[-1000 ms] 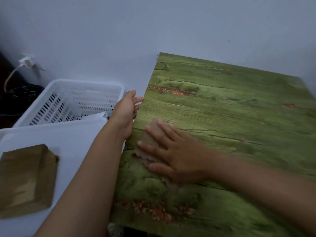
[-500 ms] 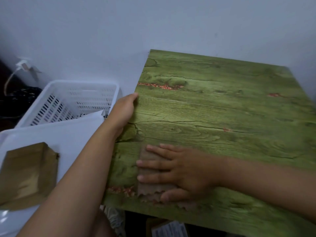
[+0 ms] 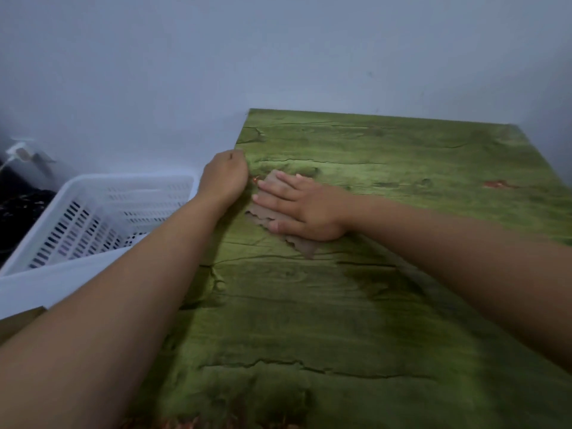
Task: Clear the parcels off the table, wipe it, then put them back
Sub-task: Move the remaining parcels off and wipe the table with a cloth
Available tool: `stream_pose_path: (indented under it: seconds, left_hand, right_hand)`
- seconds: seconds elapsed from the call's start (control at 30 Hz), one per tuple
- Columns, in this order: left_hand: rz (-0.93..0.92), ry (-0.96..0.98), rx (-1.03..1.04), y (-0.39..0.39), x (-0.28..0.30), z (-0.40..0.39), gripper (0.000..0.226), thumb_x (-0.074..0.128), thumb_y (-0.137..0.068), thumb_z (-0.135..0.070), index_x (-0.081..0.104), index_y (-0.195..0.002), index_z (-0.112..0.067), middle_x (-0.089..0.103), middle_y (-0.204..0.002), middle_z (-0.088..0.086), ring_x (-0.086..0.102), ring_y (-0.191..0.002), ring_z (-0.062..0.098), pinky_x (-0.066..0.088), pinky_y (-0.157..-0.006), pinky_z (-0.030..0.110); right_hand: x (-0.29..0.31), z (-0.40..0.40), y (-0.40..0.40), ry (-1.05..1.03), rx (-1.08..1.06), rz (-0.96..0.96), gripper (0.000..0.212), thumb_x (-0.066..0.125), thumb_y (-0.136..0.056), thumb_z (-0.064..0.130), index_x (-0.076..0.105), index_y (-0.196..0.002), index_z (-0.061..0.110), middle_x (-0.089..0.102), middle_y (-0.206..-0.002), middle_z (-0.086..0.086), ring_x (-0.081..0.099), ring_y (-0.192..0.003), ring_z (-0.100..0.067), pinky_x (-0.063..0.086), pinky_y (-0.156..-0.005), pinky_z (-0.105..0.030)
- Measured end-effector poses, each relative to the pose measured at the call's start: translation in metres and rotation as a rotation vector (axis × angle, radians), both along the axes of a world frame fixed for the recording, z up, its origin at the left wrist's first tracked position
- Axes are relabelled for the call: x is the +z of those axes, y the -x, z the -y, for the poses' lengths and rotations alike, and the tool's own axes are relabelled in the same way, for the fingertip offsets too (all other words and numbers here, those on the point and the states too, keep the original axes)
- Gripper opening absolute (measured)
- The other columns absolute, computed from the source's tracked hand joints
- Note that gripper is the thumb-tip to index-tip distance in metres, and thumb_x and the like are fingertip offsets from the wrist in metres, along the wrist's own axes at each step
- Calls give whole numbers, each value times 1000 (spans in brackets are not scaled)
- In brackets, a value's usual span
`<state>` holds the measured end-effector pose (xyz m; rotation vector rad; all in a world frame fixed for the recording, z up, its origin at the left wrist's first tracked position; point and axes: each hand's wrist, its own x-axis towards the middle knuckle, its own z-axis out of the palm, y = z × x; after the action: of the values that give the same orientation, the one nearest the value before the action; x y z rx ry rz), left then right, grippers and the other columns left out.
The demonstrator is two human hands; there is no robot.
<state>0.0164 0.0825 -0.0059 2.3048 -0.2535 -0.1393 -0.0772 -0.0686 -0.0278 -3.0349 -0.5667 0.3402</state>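
Fingers (image 3: 272, 193) and cloth (image 3: 305, 247) now farther up.

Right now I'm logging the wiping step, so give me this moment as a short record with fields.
stage: wiping; no parcels on the table
table: green wood-grain top, against the wall
cloth: brown, flat on the table near its left edge
right hand: fingers straight, pressing the cloth
left hand: fingers curled at the table's left edge, gripping it
basket: white, slotted, left of the table
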Motion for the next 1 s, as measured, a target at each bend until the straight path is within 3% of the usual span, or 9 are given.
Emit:
stream_pose_path:
  seconds: [0.1,0.3,0.47,0.73,0.8,1.0]
  left_hand:
    - [5,-39,10,-8,1,18,49,24,-102,-30,61,-121,-4,55,-134,18,49,-123,33,38,-102,36]
    - [150,-194,-62,-18,-17,37,47,23,-104,-28,59,-114,-1,56,-127,22,50,-119,38,37,-97,40]
    - [265,-308,-136,-26,-42,41,39,27,-99,-27,51,-120,-3,46,-134,23,39,-128,37,34,-105,49]
    - [269,-489,-183,-29,-44,43,50,21,-101,-33,28,-150,-29,18,-159,17,14,-147,30,16,-119,44]
    - [272,-503,-188,-28,-43,42,51,21,-101,-35,27,-151,-29,16,-160,16,12,-148,29,14,-119,44]
    - [273,-549,-201,-26,-41,44,58,21,-99,-51,26,-152,-27,14,-160,19,11,-148,30,13,-120,45]
  right_hand:
    - [-1,17,-28,-26,-97,1,66,15,-98,63,-2,-155,34,-12,-163,6,-16,-148,-19,-6,-120,-40]
    - [1,58,-74,-30,-321,23,67,10,-96,66,-2,-154,36,-11,-162,5,-13,-148,-24,-4,-120,-47]
    - [0,94,-96,-11,-498,47,70,3,-93,68,-4,-154,34,-7,-163,-2,-12,-148,-30,-6,-119,-52]
    - [-7,148,-100,-64,-889,-33,70,7,-94,67,-6,-155,34,-14,-162,4,-21,-146,-30,-11,-118,-49]
    - [-8,138,-95,-58,-840,-30,69,5,-94,68,-8,-154,36,-17,-162,3,-23,-145,-32,-13,-117,-51]
    - [-2,85,-24,-14,-397,14,71,2,-90,72,-9,-151,39,-14,-161,6,-21,-145,-28,-11,-117,-51]
